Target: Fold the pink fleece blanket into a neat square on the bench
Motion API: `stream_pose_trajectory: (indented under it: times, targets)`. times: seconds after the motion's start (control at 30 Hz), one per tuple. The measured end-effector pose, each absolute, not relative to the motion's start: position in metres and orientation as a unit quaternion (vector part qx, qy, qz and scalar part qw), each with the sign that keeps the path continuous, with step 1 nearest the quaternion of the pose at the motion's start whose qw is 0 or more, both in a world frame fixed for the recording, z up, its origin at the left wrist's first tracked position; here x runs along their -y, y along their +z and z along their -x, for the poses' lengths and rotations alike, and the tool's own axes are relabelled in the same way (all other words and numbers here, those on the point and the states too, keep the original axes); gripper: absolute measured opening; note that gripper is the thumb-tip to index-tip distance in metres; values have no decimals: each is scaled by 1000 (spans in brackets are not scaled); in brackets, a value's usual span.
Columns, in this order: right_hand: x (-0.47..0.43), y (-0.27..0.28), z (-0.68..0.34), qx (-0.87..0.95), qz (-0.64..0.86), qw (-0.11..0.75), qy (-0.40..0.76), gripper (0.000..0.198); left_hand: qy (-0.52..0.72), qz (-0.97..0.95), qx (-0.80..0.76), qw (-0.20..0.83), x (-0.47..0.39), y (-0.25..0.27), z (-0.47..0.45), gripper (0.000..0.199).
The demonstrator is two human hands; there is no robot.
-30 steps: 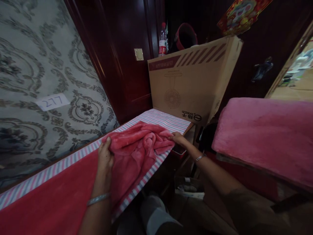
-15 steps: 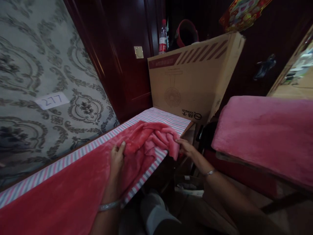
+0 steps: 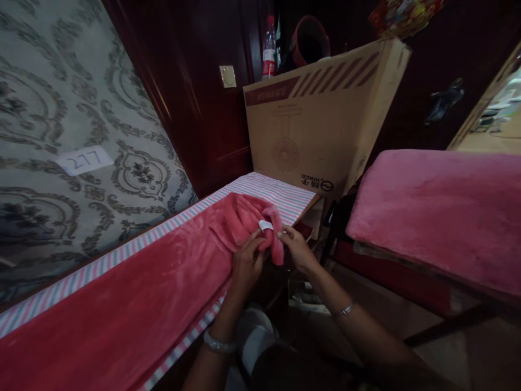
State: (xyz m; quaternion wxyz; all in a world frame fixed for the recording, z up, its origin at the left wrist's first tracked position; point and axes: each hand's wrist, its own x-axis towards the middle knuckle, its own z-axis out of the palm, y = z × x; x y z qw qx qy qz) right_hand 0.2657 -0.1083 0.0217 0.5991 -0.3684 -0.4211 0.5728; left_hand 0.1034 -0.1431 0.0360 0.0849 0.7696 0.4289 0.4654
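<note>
A long red plush blanket (image 3: 134, 288) lies along a table covered by a striped cloth (image 3: 280, 190). Its far end is bunched up near the table's right corner, with a white tag (image 3: 266, 225) showing on it. My left hand (image 3: 247, 260) pinches the bunched end just below the tag. On the other side of the fold, my right hand (image 3: 297, 247) has its thumb and fingers closed on the blanket's edge. The end of the blanket hangs a little over the table edge between both hands.
A large cardboard box (image 3: 313, 125) stands behind the table, a plastic bottle (image 3: 268, 51) beyond it. Folded pink plush fabric (image 3: 439, 212) rests on a chair at right. A patterned wall (image 3: 81, 108) bearing a "277" label (image 3: 85, 160) borders the left.
My left hand has moved right, from the blanket's middle to its bunched end. The white tag has come into view. My right hand has shifted slightly left, still on the edge.
</note>
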Motion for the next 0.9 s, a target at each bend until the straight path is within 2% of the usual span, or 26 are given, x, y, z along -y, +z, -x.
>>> stream_pose_trajectory:
  times: [0.17,0.33,0.53,0.67,0.77,0.9]
  targets:
    - [113,30,-248,360,353,598,623,43,471,-761,-445,39,144,22,-111,32]
    - [110,36,-246,340,322,593,655,42,497,-750,-434,36,145,17,-109,41]
    - [108,35,-238,299,301,592,685,36,479,-766,-427,35,151,9,-112,71]
    - [105,29,-242,327,317,573,681,36,510,-742,-435,10,148,4,-112,54]
    - [83,27,-254,371,361,587,623,37,518,-742,-426,-3,145,1,-108,54]
    - [25,38,-264,475,443,634,421,35,503,-752,-426,-22,146,-2,-103,53]
